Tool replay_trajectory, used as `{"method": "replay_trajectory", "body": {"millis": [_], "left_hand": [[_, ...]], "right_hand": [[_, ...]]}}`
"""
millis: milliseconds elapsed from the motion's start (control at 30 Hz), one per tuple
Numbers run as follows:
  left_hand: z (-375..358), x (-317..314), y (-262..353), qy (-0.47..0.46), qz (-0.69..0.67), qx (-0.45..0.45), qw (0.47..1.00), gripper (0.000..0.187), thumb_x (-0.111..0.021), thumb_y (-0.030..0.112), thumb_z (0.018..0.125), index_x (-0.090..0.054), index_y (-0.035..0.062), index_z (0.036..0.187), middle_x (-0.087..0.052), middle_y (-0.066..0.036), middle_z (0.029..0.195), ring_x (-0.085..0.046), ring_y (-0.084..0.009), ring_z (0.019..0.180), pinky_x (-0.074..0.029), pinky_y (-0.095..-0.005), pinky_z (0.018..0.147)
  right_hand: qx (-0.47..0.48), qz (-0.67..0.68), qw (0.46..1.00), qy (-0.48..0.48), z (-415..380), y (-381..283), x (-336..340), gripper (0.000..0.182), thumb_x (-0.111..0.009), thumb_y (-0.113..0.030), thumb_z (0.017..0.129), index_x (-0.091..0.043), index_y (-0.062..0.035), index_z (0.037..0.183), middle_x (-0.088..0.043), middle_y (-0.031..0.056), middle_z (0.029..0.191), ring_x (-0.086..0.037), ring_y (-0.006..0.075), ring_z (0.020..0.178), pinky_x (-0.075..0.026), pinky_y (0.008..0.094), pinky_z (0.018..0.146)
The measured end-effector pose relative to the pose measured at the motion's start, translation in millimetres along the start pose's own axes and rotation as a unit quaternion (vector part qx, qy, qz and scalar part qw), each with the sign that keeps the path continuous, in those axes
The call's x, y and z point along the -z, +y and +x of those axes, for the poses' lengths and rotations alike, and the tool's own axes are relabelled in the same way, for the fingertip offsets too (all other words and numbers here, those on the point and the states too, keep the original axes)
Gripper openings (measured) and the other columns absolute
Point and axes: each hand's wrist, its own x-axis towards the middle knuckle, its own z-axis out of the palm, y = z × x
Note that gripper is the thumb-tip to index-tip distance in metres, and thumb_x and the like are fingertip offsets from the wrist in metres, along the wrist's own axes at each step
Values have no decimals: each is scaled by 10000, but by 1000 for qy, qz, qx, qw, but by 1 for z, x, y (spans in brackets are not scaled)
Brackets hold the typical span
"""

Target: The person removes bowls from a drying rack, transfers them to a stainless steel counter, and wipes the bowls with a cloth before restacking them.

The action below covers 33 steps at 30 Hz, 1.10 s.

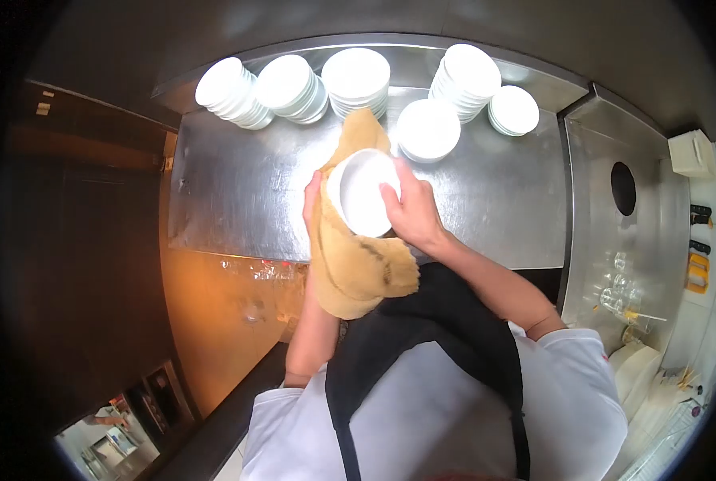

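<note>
A white bowl [358, 192] is held in front of me above the steel counter, tilted so that I look into it. My right hand [412, 207] grips its right rim, with the thumb over the edge. A tan cloth [354, 268] wraps the bowl's left side and hangs below it, with dark stains on its lower part. My left hand [312, 200] is closed on the cloth at the bowl's left, most of its fingers hidden behind the fabric. Beyond the bowl, a short stack of white bowls [428, 130] stands nearest to my right hand.
Along the back of the steel counter [502, 216] stand several stacks of white bowls [356, 76]. To the right, a steel surface has a dark round hole [624, 189]. A white container [691, 154] and a yellow-handled tool [697, 273] are at the far right wall.
</note>
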Motion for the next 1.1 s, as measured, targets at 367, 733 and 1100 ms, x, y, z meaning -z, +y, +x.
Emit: {"method": "replay_trajectory", "body": {"millis": [367, 733, 1100], "left_hand": [[36, 20, -7, -113, 843, -224, 477, 775, -722, 401, 754, -422, 157, 1426, -324, -329, 1422, -278, -463, 1361, -254, -518, 1116], [82, 11, -23, -122, 910, -56, 392, 685, -694, 484, 693, -579, 33, 1196, -635, -251, 1031, -635, -369, 951, -501, -437, 827], [27, -30, 114, -183, 733, 103, 647, 556, -691, 516, 800, -682, 2, 1012, -699, -87, 915, -628, -167, 839, -504, -314, 781]], "right_hand": [[25, -237, 960, 145, 71, 70, 77, 354, -531, -92, 880, -540, 21, 1215, -618, 286, 693, -628, 462, 684, -480, 537, 651], [-83, -181, 962, 187, 50, 50, 90, 287, -586, -261, 920, -621, -29, 1085, -611, 178, 603, -622, 325, 571, -469, 439, 567], [-101, -98, 990, -32, 12, 64, 13, 379, -625, -293, 888, -543, 39, 1052, -643, 223, 749, -663, 368, 746, -505, 447, 697]]}}
